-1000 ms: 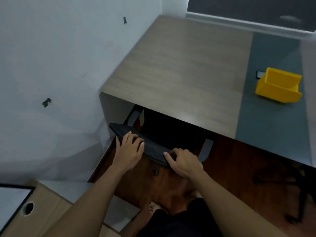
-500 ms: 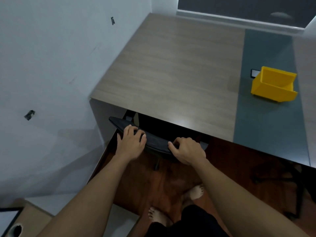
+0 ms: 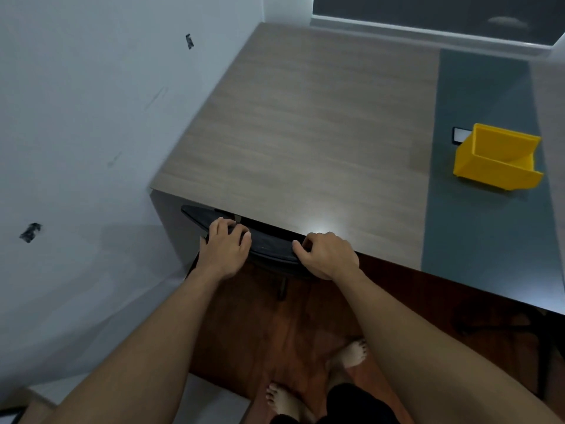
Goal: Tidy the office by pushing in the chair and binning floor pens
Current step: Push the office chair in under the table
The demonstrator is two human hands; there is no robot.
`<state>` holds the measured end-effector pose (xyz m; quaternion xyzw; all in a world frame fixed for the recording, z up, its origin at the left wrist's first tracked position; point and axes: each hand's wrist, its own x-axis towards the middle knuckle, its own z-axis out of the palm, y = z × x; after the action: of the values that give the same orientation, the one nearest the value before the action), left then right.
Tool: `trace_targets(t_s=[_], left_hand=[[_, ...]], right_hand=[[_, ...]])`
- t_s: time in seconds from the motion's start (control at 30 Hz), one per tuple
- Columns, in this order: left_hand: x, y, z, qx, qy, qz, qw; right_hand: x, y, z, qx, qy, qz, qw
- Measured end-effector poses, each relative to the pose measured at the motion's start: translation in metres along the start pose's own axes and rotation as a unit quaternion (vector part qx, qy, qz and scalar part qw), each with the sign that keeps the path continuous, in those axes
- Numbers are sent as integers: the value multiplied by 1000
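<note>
The black chair (image 3: 272,247) is tucked under the wooden desk (image 3: 305,133); only the top edge of its backrest shows at the desk's front edge. My left hand (image 3: 227,246) grips the backrest's left part, fingers curled over the top. My right hand (image 3: 327,255) grips its right part, right against the desk edge. A yellow bin (image 3: 495,162) stands on the grey-blue strip at the desk's right. No pens are visible on the floor.
A white wall (image 3: 91,133) runs along the left, close to the desk's side. The floor (image 3: 275,332) is dark red-brown wood, with my bare feet (image 3: 287,402) on it. A small white card (image 3: 460,136) lies behind the bin. A dark chair base (image 3: 489,325) shows under the desk at right.
The chair has slid forward under the desk with both hands on its backrest; its seat and armrests are now hidden. I have stepped closer to the desk.
</note>
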<state>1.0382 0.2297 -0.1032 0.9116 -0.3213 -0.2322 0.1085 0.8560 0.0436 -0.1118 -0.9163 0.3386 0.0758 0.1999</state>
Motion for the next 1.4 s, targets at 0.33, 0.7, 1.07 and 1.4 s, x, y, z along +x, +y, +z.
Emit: trace_targets(t_s=[0.33,0.7,1.07,1.4], left_hand=[[13,-19,-2,-6,48,26,998],[0,6,0,49,41,-43,997],[-38,117,21,1,39,186,982],[-36,270,96,-27,-9,286,958]], right_hand=[[18,-11,9,-14,11,-23,1000],[2,-9,0,-19,29,-18,999],[-73,110,-54,38,99,72,992],[-146,300,-93,63,99,198,973]])
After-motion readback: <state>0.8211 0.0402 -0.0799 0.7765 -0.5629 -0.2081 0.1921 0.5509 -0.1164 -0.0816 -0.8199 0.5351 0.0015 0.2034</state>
